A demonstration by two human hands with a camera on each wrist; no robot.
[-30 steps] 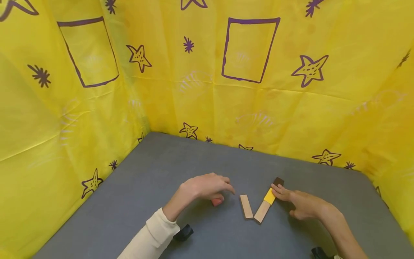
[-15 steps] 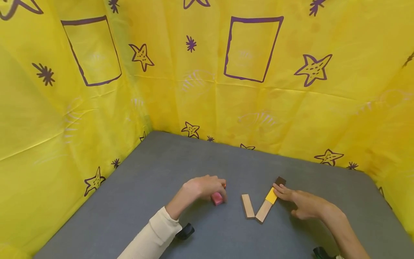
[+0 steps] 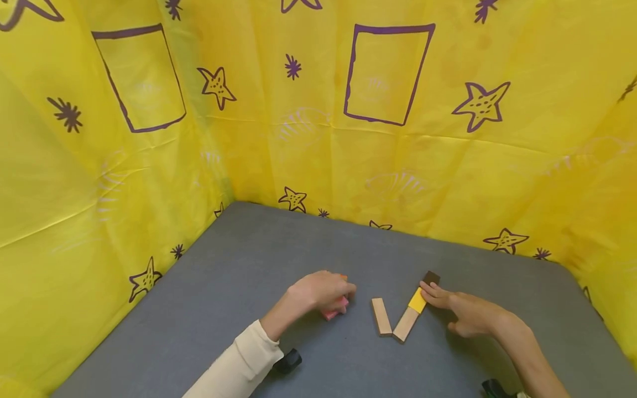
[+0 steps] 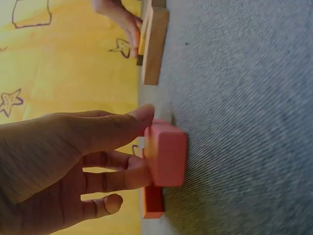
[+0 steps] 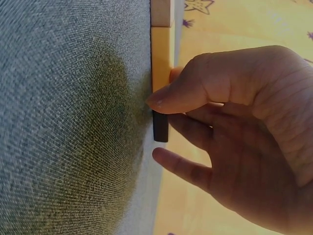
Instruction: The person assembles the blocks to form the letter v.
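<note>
My left hand [image 3: 322,290] pinches a pink wooden block [image 4: 168,154] between thumb and fingers, low at the grey surface. A red-orange block [image 4: 152,203] lies just beyond it, mostly hidden by the hand in the head view. My right hand [image 3: 468,312] rests its extended fingertips on the yellow block [image 3: 417,301], beside the dark brown block [image 3: 431,277]. Its thumb stands apart from them in the head view. Yellow, brown and a plain wood block [image 3: 405,325] lie end to end in a slanted line. Another plain block [image 3: 381,317] meets the line's near end, forming a V.
The grey tabletop [image 3: 278,243] is bordered by yellow cloth walls [image 3: 298,155] with purple drawings at the back and sides. A black wrist strap piece [image 3: 288,360] shows under the left forearm.
My left hand first hovered above the pink block, then lowered its fingers round it and now grips it. The right hand stays on the line of blocks.
</note>
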